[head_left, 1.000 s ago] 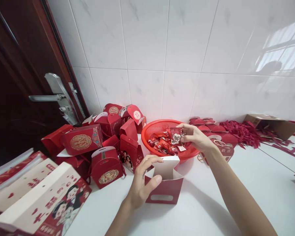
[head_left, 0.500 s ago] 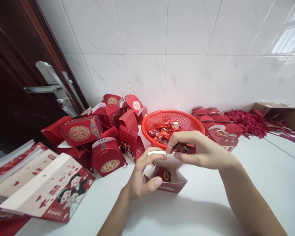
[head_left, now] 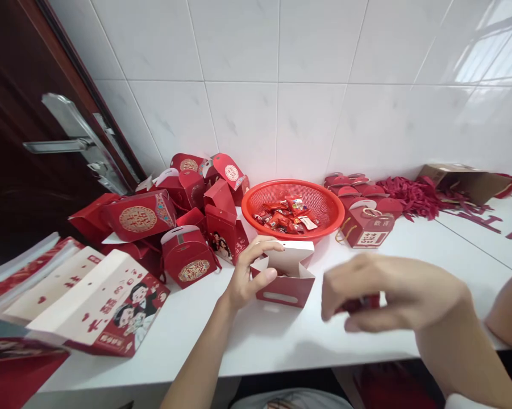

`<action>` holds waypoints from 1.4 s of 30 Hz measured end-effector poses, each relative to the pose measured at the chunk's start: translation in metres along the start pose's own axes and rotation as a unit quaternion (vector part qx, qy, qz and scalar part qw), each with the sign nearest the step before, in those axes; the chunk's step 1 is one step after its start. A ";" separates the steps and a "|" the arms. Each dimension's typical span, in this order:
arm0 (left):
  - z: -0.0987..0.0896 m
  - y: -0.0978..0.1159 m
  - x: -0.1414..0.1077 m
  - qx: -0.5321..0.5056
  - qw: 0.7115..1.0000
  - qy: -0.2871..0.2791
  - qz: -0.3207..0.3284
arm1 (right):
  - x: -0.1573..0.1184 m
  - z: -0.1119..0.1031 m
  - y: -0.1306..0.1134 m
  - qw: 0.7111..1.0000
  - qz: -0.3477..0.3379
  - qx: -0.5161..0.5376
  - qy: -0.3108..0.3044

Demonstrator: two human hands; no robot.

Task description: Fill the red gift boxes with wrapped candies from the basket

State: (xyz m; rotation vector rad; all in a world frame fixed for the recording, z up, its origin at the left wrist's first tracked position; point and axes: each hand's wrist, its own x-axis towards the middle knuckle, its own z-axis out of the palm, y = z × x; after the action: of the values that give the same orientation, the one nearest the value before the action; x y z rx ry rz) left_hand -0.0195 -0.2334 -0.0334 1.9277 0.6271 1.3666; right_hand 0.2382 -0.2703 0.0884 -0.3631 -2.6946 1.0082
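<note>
My left hand (head_left: 252,271) grips the left side of a small red gift box (head_left: 286,291), thumb inside the opening and fingers behind. The box stands on the white table with its top open and its pale inner flap raised. Whatever lies in it is mostly hidden. Off to the right, my right hand (head_left: 379,292) hangs over the table, smeared by motion, with its fingers curled round dark red wrapped candy (head_left: 360,304). Behind the box, a red plastic basket (head_left: 249,211) holds several red-wrapped candies (head_left: 283,218).
Several red gift boxes (head_left: 191,264) are heaped at left, beside white-and-red bags (head_left: 106,301). Closed boxes (head_left: 369,227), dark red shredded paper (head_left: 413,196) and a cardboard box (head_left: 460,179) line the right. A tiled wall (head_left: 238,125) and a door handle (head_left: 59,146) stand behind.
My right hand has moved from above the gift box to the right and nearer me, still holding candy. My left hand stays on the box. The view has tipped down, showing the table's front edge.
</note>
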 end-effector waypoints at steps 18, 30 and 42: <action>0.000 -0.001 0.001 -0.002 1.000 0.000 0.017 | 0.001 0.007 0.019 0.940 0.026 0.190 0.282; 0.003 -0.001 0.000 0.037 0.989 0.132 -0.060 | 0.079 -0.022 0.039 0.977 -0.026 -0.013 0.210; 0.004 0.008 -0.002 0.053 0.994 0.072 -0.065 | 0.077 -0.044 0.061 0.976 -0.008 -0.025 0.218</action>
State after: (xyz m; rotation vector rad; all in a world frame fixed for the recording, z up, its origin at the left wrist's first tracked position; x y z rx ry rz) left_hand -0.0161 -0.2411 -0.0301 1.8448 0.8959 1.4232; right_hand 0.1884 -0.1749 0.0901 -0.5059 -2.3236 0.7529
